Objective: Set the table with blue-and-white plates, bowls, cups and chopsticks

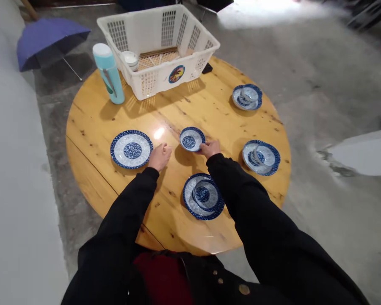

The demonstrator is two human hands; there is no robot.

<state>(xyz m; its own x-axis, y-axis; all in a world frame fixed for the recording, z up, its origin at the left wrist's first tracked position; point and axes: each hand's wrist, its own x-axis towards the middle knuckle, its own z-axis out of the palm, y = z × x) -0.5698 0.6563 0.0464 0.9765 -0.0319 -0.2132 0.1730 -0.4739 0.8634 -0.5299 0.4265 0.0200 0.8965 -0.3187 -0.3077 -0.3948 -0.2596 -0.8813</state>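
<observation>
A round wooden table [92,123] carries blue-and-white dishes. My right hand [210,148] grips the near rim of a small blue-patterned bowl [191,138] at the table's middle. My left hand [160,156] rests curled on the wood, just right of an empty blue-rimmed plate [131,149]; whether it holds anything is hidden. Right in front of me a plate with a bowl on it [203,196] sits between my arms. Two more plate-and-bowl sets stand at the right [261,157] and far right [247,97].
A white plastic basket [158,46] with small white bowls [130,59] inside stands at the table's far side, a turquoise bottle [109,74] to its left. A small dark object [207,68] lies by the basket. A purple umbrella [47,40] lies on the concrete floor.
</observation>
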